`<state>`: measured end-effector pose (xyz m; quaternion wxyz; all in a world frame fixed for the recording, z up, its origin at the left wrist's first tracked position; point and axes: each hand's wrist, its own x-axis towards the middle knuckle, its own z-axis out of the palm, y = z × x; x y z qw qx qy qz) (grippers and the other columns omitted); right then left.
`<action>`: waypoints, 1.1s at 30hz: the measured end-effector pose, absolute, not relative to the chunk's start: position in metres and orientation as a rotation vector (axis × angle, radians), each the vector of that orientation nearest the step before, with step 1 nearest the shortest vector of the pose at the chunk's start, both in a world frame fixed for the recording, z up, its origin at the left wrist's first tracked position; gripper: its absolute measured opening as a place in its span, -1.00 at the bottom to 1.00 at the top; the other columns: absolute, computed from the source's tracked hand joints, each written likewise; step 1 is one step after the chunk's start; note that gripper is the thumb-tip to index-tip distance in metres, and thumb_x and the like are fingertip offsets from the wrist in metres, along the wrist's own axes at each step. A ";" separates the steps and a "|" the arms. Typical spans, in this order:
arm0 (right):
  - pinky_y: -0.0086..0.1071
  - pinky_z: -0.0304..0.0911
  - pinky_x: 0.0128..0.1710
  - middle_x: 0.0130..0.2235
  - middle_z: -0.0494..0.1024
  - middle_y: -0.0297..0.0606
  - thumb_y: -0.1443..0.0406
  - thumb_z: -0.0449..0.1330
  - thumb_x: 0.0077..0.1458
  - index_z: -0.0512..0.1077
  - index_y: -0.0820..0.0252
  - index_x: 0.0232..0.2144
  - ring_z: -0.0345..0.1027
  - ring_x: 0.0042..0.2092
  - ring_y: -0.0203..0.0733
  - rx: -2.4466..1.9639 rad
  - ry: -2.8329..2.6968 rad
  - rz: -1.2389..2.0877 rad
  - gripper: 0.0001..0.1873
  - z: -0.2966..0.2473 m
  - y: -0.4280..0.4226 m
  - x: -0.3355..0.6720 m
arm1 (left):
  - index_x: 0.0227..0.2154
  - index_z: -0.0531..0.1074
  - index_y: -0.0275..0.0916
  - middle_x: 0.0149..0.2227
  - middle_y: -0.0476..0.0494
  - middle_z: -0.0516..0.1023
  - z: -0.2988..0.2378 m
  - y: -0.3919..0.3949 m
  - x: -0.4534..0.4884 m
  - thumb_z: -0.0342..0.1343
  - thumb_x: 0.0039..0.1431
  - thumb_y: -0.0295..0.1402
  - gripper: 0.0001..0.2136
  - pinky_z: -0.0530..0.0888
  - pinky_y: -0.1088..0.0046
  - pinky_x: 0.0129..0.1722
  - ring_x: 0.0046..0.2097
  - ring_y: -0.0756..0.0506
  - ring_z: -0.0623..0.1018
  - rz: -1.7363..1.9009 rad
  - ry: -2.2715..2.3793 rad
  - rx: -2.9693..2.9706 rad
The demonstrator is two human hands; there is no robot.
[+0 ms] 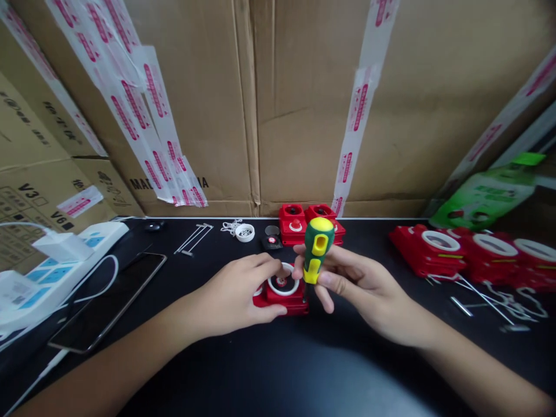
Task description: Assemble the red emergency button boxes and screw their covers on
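My left hand point(238, 289) grips a small red device point(284, 295) with a white ring on top, pressing it down on the black table point(278, 359). My right hand point(351, 284) is closed round a green and yellow screwdriver point(317, 249) held upright, its tip down at the device's right edge. The screwdriver's shaft is mostly hidden behind my fingers.
Two red devices point(304, 223) stand behind, near a white cap point(244, 232) and metal pins point(194, 238). A row of red devices point(469, 255) and loose wires point(499, 295) lie at right. A phone point(108, 301) and white power strip point(56, 260) sit at left. Cardboard boxes point(278, 104) wall the back.
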<state>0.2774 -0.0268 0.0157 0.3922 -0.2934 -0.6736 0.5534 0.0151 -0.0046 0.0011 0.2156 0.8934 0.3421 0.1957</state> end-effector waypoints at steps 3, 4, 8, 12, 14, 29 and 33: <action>-0.29 0.40 -0.16 -0.22 0.58 -0.27 0.22 0.25 0.40 0.55 0.11 0.14 0.34 -0.37 -0.31 -0.706 -1.653 1.439 -0.69 0.015 -0.027 0.277 | 0.01 0.45 -0.12 -0.03 -0.10 0.55 0.001 -0.004 0.016 0.39 0.22 -0.22 -0.64 0.54 0.26 -0.02 -0.04 -0.19 0.60 0.546 0.938 2.477; -0.31 0.39 -0.21 -0.19 0.59 -0.26 0.21 0.27 0.39 0.56 0.12 0.11 0.34 -0.37 -0.32 -0.700 -1.634 1.450 -0.70 0.015 -0.026 0.277 | 0.02 0.45 -0.11 -0.03 -0.10 0.55 0.001 -0.004 0.016 0.39 0.22 -0.23 -0.64 0.54 0.25 -0.01 -0.04 -0.19 0.59 0.541 0.936 2.479; -0.35 0.34 -0.34 -0.21 0.59 -0.24 0.15 0.32 0.34 0.57 0.16 -0.02 0.28 -0.44 -0.35 -0.746 -1.628 1.413 -0.74 0.014 -0.024 0.277 | 0.08 0.45 -0.09 0.02 -0.11 0.54 0.002 -0.004 0.017 0.38 0.23 -0.25 -0.61 0.53 0.22 0.06 0.01 -0.20 0.59 0.511 0.944 2.480; -0.39 0.30 -0.36 -0.17 0.57 -0.26 0.12 0.34 0.32 0.52 0.10 0.00 0.29 -0.37 -0.31 -0.852 -1.634 1.201 -0.72 0.016 -0.023 0.280 | 0.09 0.46 -0.09 0.03 -0.12 0.55 0.005 -0.005 0.018 0.37 0.24 -0.24 -0.61 0.53 0.22 0.07 0.02 -0.21 0.59 0.468 0.979 2.481; -0.40 0.31 -0.30 -0.18 0.53 -0.27 0.12 0.35 0.31 0.51 0.09 -0.04 0.32 -0.28 -0.26 -0.915 -1.651 1.068 -0.74 0.017 -0.023 0.281 | 0.09 0.46 -0.07 0.03 -0.11 0.55 0.007 -0.006 0.018 0.37 0.24 -0.25 -0.61 0.53 0.23 0.06 0.02 -0.21 0.59 0.449 0.986 2.477; -0.34 0.28 -0.45 -0.42 0.39 -0.41 0.05 0.16 0.44 0.37 0.10 -0.12 0.30 -0.46 -0.28 -0.857 -1.679 1.160 -0.74 0.015 -0.032 0.274 | 0.09 0.46 -0.04 0.02 -0.07 0.58 0.005 -0.009 0.017 0.37 0.24 -0.26 -0.61 0.52 0.29 0.03 0.02 -0.19 0.60 0.470 0.989 2.467; -0.35 0.28 -0.44 -0.41 0.38 -0.42 0.04 0.14 0.46 0.34 0.10 -0.10 0.29 -0.46 -0.29 -0.877 -1.713 1.170 -0.73 0.012 -0.031 0.274 | 0.09 0.45 -0.04 0.03 -0.07 0.57 0.006 -0.009 0.017 0.37 0.24 -0.27 -0.61 0.52 0.28 0.03 0.01 -0.20 0.60 0.457 0.996 2.461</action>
